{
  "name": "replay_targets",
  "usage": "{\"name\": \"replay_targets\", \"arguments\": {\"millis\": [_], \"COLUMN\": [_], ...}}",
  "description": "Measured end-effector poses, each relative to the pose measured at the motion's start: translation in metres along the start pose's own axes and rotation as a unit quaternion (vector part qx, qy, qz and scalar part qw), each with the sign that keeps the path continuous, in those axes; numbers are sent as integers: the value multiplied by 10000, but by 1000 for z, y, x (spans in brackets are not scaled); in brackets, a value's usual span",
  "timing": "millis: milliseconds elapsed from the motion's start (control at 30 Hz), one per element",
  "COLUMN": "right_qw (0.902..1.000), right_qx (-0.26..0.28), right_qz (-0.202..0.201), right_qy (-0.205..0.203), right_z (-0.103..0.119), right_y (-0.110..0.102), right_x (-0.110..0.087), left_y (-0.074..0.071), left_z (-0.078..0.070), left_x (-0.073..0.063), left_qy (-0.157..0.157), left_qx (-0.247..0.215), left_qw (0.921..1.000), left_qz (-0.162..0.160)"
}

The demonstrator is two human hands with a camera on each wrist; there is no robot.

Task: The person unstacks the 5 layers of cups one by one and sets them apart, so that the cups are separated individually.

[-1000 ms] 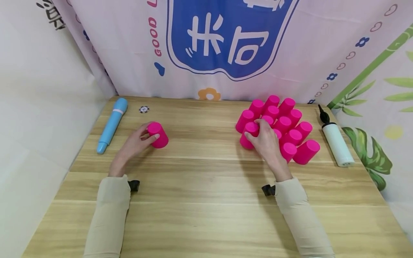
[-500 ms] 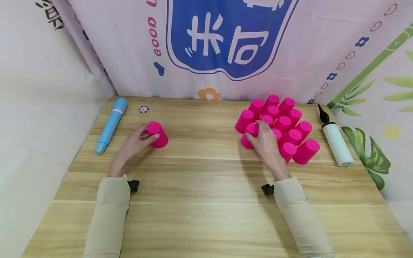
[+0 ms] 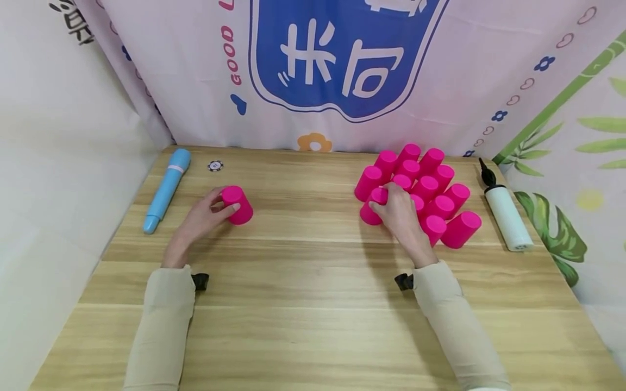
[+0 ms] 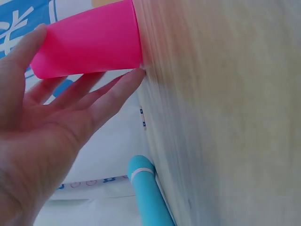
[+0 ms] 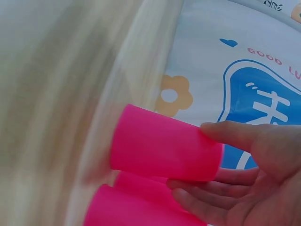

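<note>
At the left of the table, my left hand (image 3: 202,217) grips a pink cup (image 3: 240,206) that stands upside down, its narrow base up. In the left wrist view the thumb lies near that base and the fingers run along the side of the cup (image 4: 91,42). My right hand (image 3: 402,212) holds another upside-down pink cup (image 3: 370,213) at the front left of a cluster of like cups (image 3: 425,187). Its thumb presses one side of the cup (image 5: 164,143) in the right wrist view, with fingers on the other side. Part of the cluster is hidden behind this hand.
A light blue microphone-shaped thing (image 3: 166,190) lies at the far left, near a small black-and-white poker chip (image 3: 215,165). A white hand pump (image 3: 506,217) with a black nozzle lies at the right edge. A printed curtain (image 3: 205,108) hangs behind the wooden table (image 3: 303,304).
The head view has shifted slightly, so everything appears a little farther left. Both hands keep hold of the same cups in about the same places.
</note>
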State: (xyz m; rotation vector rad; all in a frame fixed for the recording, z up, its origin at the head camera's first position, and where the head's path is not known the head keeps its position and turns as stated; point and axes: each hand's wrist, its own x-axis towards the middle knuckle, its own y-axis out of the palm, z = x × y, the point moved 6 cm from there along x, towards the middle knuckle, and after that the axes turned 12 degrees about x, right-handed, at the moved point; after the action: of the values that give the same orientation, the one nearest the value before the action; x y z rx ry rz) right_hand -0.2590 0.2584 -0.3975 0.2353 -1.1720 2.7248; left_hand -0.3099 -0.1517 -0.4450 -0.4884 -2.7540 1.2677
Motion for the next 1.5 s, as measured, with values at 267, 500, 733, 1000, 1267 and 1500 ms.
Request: {"name": "replay_targets", "arguments": {"millis": [267,500,733,1000,1267,1500], "right_qw": [9983,9964,9962,9956,9954,9953], "right_qx": [-343,-385,-388,-401,-290,-344], "right_qz": [352,610,629,706,743,705], "right_qy": [312,455,462,464,534,576], "right_z": [13,13,16,16,18,18], "right_y": [-3,3,11,15,21,25], "right_x": [9,12,17,25,29,31], "left_y": [9,59,108,139,159,171], "left_z": [-45,-113,-166,-192,-196,-201], "left_x": [5,7,19,31,36,39], "left_qy": [357,841,1431,1874,1854,1828], "left_qx": [295,293,-114,-196,-105,-264], "left_qw": [9989,9960,9896,9821,9825,9821], "left_qz": [115,58,133,-25,166,359]}}
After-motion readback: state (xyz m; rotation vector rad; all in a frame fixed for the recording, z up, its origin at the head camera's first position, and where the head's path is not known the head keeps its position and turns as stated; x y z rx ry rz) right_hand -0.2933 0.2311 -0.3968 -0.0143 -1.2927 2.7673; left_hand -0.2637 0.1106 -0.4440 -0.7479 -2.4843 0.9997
